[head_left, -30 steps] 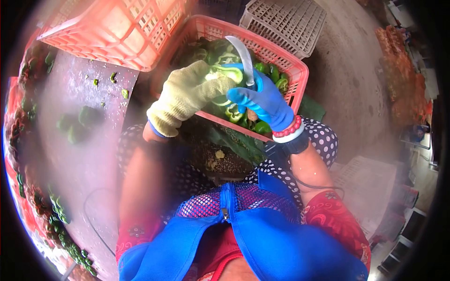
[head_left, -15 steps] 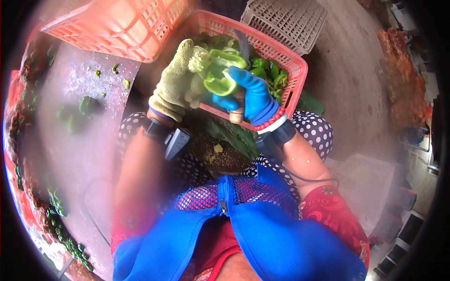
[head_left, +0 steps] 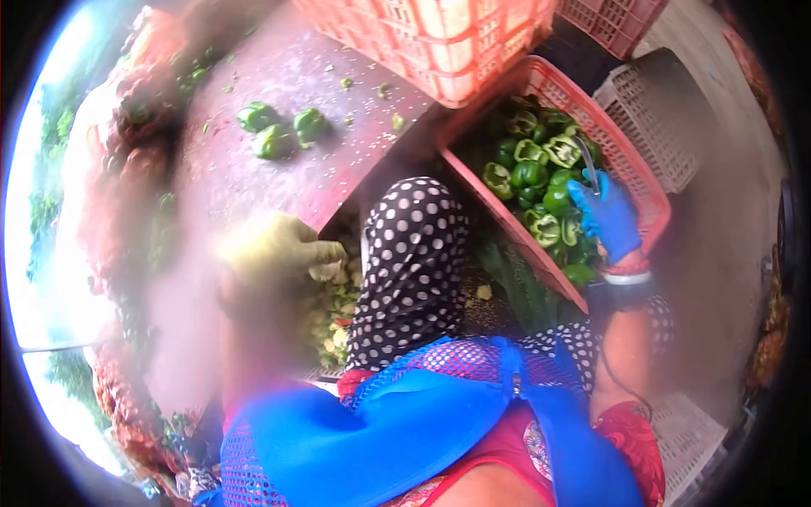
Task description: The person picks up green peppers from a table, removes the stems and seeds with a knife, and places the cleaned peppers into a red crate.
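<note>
My right hand (head_left: 610, 215), in a blue glove, is closed around a knife (head_left: 588, 162) whose blade points up and away from me. It hovers over the right side of a pink basket (head_left: 650, 182) holding green bell peppers (head_left: 530, 174), several of them cut open. My left hand (head_left: 283, 247), in a pale yellow glove and blurred, is above a heap of pepper cores (head_left: 338, 325) beside my knee. Its fingertips look bent and apart, with nothing visible in them. Three green peppers (head_left: 270, 141) lie on the pinkish board to the left.
A large pink crate (head_left: 431, 42) stands at the board's far edge. Behind the basket are a grey crate (head_left: 646, 114) and another pink crate (head_left: 617, 21). Pepper scraps and seeds are scattered over the board (head_left: 245, 190). Netted sacks (head_left: 135, 118) line the left side.
My view has turned left. My left hand has left the cut pepper and moved over the cores; the core once near it no longer shows there. My right hand stays at the basket with the knife.
</note>
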A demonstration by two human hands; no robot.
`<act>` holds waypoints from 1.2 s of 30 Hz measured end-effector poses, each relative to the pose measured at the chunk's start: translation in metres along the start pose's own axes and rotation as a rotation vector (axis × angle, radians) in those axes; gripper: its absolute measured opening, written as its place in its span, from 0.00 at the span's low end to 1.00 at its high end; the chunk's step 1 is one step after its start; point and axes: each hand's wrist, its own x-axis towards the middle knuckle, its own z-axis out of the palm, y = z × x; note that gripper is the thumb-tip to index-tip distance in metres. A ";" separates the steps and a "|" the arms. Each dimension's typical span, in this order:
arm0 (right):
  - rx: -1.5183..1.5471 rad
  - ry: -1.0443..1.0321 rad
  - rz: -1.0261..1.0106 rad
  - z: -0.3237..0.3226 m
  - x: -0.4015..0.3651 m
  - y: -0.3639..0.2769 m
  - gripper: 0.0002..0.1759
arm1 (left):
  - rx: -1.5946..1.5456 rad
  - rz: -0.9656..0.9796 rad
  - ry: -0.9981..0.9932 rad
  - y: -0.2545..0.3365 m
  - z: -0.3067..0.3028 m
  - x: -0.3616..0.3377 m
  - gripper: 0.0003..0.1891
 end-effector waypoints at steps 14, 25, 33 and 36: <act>-0.454 0.016 -0.194 0.020 0.002 -0.003 0.25 | -0.707 -0.106 0.804 -0.021 -0.015 0.206 0.35; 0.299 -0.237 -0.333 0.047 -0.027 -0.045 0.28 | -1.417 0.714 -0.401 0.136 0.019 0.109 0.21; -0.243 0.124 -0.689 0.018 -0.041 -0.039 0.30 | -1.211 0.910 -0.569 0.218 0.046 0.089 0.29; -0.253 0.182 -0.750 0.017 -0.033 -0.026 0.30 | -1.283 0.861 -0.554 0.228 0.052 0.086 0.25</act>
